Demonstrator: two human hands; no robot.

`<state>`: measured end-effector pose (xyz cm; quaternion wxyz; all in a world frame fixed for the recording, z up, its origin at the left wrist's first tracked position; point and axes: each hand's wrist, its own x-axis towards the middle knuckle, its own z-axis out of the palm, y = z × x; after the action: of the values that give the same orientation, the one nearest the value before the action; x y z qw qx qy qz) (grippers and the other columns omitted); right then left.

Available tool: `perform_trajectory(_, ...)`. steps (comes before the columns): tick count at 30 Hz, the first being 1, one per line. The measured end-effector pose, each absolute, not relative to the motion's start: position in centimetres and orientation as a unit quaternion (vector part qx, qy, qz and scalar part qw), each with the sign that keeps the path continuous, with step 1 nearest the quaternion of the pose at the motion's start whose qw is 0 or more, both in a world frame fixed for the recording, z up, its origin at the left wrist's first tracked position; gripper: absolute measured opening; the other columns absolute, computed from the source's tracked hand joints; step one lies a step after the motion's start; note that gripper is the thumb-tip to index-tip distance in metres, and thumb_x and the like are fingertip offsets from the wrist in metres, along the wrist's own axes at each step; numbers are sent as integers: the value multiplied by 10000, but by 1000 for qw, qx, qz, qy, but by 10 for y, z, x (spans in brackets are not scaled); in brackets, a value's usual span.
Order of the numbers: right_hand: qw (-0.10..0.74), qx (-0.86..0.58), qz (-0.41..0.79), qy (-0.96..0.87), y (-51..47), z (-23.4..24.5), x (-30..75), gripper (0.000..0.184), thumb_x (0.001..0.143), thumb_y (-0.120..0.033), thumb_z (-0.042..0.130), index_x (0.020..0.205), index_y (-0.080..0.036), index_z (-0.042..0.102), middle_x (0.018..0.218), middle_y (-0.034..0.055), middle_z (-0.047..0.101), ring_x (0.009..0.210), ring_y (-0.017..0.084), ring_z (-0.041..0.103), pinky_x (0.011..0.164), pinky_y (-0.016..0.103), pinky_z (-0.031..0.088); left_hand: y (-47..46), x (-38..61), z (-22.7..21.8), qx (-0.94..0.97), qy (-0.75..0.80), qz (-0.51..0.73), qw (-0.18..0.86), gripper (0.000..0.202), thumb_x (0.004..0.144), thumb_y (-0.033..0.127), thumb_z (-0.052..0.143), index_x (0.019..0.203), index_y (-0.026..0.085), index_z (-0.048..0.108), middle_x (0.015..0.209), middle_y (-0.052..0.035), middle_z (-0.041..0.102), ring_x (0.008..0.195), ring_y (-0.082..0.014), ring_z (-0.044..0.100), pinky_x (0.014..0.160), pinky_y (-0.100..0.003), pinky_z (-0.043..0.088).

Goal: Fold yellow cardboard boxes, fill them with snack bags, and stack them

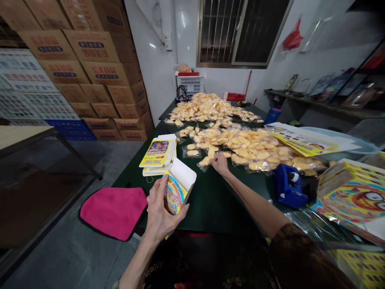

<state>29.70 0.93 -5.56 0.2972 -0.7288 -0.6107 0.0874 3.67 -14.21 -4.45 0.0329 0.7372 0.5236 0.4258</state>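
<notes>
My left hand is closed around a small colourful printed carton with its white lid flap standing open, held above the near edge of the dark green table. My right hand reaches forward and pinches a clear packet of yellow pieces at the near edge of a large heap of such packets. A stack of flat yellow cartons lies just left of the packets.
A blue tape dispenser stands at the right, beside colourful printed boxes and flat printed sheets. A pink cloth hangs off the table's near left corner. Stacked cardboard boxes fill the left wall. A white basket sits at the far end.
</notes>
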Motion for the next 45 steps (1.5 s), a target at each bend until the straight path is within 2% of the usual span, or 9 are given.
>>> perform_trajectory(7,517,-571,135,-623,-32,9,343,117,687,-272,612,659,-171,559,805,41,604,958,202,576,849,347,460,-141,52,-34,773,516,362,-67,880,642,433,694,1396,211,299,1290,-168,413,1111,-347,461,852,-462,403)
perform_trajectory(13,691,-392,211,-569,-99,56,315,149,627,-273,743,659,-186,626,799,33,607,1070,207,547,869,331,465,-144,84,-24,786,515,339,-46,889,618,442,703,1385,201,323,1293,-166,403,1091,-341,457,847,-449,382)
perform_trajectory(20,652,-461,322,-508,-121,36,288,212,632,-328,713,600,-159,589,831,41,571,673,124,535,510,241,423,-151,97,-20,770,538,336,-72,867,638,442,693,1386,193,333,1291,-172,398,1091,-342,448,864,-460,365)
perform_trajectory(24,624,-510,211,-553,-120,25,293,191,632,-296,679,549,-156,578,892,67,551,818,166,539,599,259,432,-154,98,-21,770,538,330,-97,842,641,447,685,1377,186,368,1288,-183,400,1099,-355,444,863,-464,355)
perform_trajectory(30,426,-512,202,-718,-130,28,289,83,658,-223,661,603,-161,649,887,63,522,775,141,514,612,252,419,-154,102,-27,785,517,328,-90,783,638,430,696,1342,209,432,1283,-173,407,1103,-348,446,874,-459,345)
perform_trajectory(34,518,-508,196,-660,-126,34,299,190,719,-354,661,677,-171,689,929,76,553,870,170,541,635,260,438,-152,99,-33,778,526,337,-72,835,628,438,702,1362,182,398,1280,-174,414,1083,-336,453,859,-440,359)
perform_trajectory(38,631,-467,125,-607,-123,44,309,245,760,-331,631,580,-168,597,842,56,559,871,165,550,679,269,441,-153,99,-33,785,518,330,-86,814,629,434,702,1352,194,415,1299,-184,399,1105,-353,443,875,-459,347)
perform_trajectory(42,581,-424,169,-674,-132,56,307,154,710,-248,675,802,-187,567,927,40,582,779,132,555,623,243,438,-153,99,-30,805,497,309,-98,817,631,408,711,1361,205,407,1319,-193,383,1139,-368,426,899,-479,336)
perform_trajectory(45,475,-449,186,-733,-136,62,310,230,726,-195,630,947,-194,564,795,0,583,604,94,488,560,225,405,-152,98,-31,807,490,315,-101,808,638,412,704,1358,190,411,1320,-199,384,1138,-367,427,907,-485,336)
